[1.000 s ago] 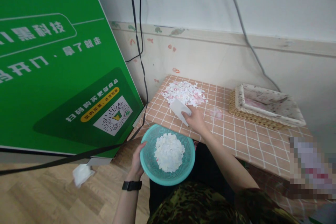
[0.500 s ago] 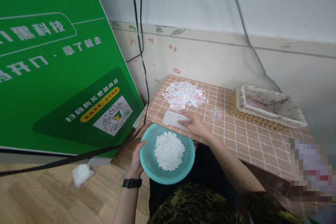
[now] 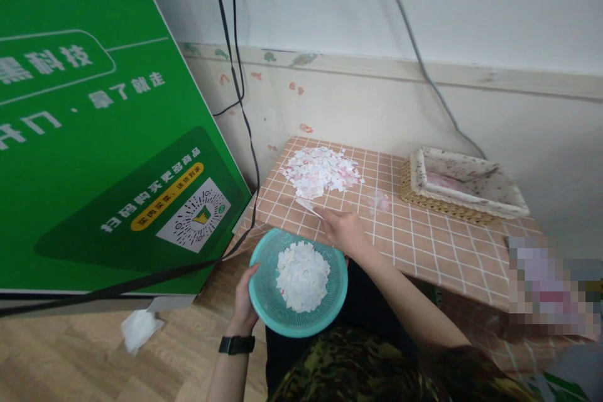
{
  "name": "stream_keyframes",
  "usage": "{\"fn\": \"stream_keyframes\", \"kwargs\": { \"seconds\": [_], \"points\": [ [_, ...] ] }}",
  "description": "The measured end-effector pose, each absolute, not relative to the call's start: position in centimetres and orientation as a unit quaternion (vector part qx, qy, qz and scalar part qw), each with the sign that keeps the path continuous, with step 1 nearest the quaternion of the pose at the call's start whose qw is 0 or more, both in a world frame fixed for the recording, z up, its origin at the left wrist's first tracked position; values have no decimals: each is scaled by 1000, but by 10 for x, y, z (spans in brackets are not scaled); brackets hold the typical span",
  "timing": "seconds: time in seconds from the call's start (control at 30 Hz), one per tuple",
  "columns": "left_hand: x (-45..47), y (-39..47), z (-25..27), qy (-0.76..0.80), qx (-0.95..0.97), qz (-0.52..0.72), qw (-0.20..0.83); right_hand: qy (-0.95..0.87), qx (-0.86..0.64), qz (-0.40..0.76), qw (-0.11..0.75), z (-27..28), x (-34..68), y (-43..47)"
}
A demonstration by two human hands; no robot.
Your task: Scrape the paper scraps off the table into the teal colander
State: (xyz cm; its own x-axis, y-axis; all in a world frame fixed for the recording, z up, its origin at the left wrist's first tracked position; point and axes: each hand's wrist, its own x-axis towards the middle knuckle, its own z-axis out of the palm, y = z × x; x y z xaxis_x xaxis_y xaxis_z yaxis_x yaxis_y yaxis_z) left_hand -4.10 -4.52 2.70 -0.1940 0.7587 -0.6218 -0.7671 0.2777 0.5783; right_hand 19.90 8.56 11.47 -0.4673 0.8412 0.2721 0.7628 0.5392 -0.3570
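My left hand [image 3: 245, 297] grips the left rim of a teal plastic colander [image 3: 338, 276], which I hold against the table's front edge above my lap. A heap of small white paper scraps [image 3: 303, 277] lies in the colander. Closed on a flat white card [image 3: 307, 205] is my right hand [image 3: 346, 230], just over the tabletop near the edge. The card is seen nearly edge-on, its far end close to a pile of white and pinkish paper scraps [image 3: 323, 171] on the table.
A checked brown cloth covers the table [image 3: 438, 254]. On its right stands a cloth-lined wicker basket [image 3: 471, 213], with a small pinkish clump [image 3: 379, 202] nearer me. A green cabinet [image 3: 141, 157] and black cables [image 3: 248, 132] flank the left side. White plastic [image 3: 140, 328] lies on the floor.
My right hand has tilted the card from lying nearly flat to edge-on, its tip now nearer the pile. The whole view has shifted slightly; my left hand still holds the colander.
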Motion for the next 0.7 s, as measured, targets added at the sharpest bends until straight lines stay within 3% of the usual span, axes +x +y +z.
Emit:
{"fn": "stream_keyframes", "kwargs": {
  "seconds": [0.2, 0.47, 0.7],
  "points": [
    [-27, -55, 16, 496, -19, 576, 650, -878, -450, 46, 158, 110, 205, 71],
    [-9, -66, 8, 471, -35, 514, 716, -830, -533, 1, 165, 103, 250, 52],
    [8, -66, -6, 453, -52, 516, 725, -882, -438, 19, 174, 104, 209, 55]
  ]
}}
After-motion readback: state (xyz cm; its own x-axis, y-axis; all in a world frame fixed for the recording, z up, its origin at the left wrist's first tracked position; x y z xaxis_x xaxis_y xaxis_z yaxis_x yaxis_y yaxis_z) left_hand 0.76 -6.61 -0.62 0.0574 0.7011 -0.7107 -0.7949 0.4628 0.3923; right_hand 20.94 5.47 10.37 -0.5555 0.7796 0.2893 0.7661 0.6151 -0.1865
